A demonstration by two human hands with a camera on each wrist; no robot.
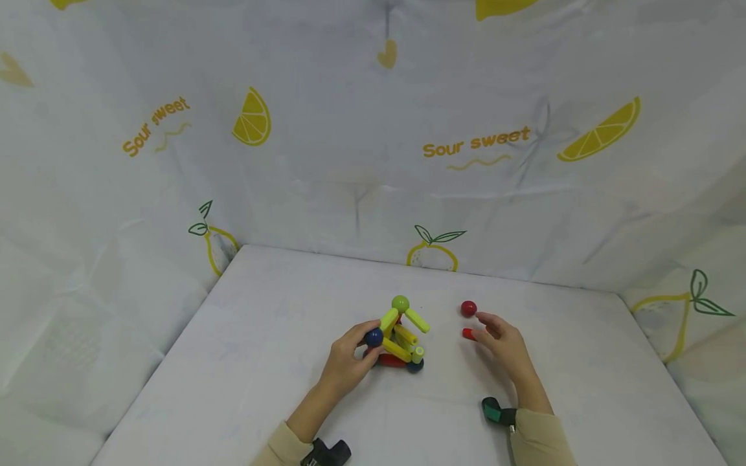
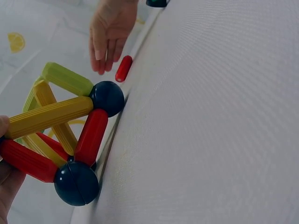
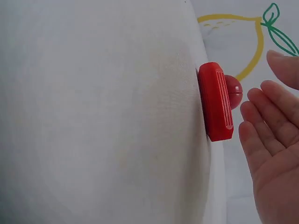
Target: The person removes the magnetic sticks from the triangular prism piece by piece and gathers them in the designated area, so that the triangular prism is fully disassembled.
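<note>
A frame of magnetic rods and balls stands on the table, with a light-green ball (image 1: 400, 303) at its top and dark blue balls (image 2: 77, 183) at lower corners. Yellow rods (image 2: 51, 116), red rods (image 2: 91, 137) and light-green rods (image 2: 67, 78) join them. My left hand (image 1: 344, 366) grips the frame's left side at a blue ball (image 1: 373, 337), thumb and fingers on either side. My right hand (image 1: 506, 346) hovers at the right, fingers extended and holding nothing. Beside its fingertips lie a loose red rod (image 3: 216, 102) and, behind that, a red ball (image 3: 233, 93).
The white table (image 1: 280, 298) carries these parts and meets a lemon-printed curtain (image 1: 350, 129) at the back. Dark wrist devices sit by both sleeves, one near the right forearm (image 1: 498, 412) and one near the left (image 1: 326, 453).
</note>
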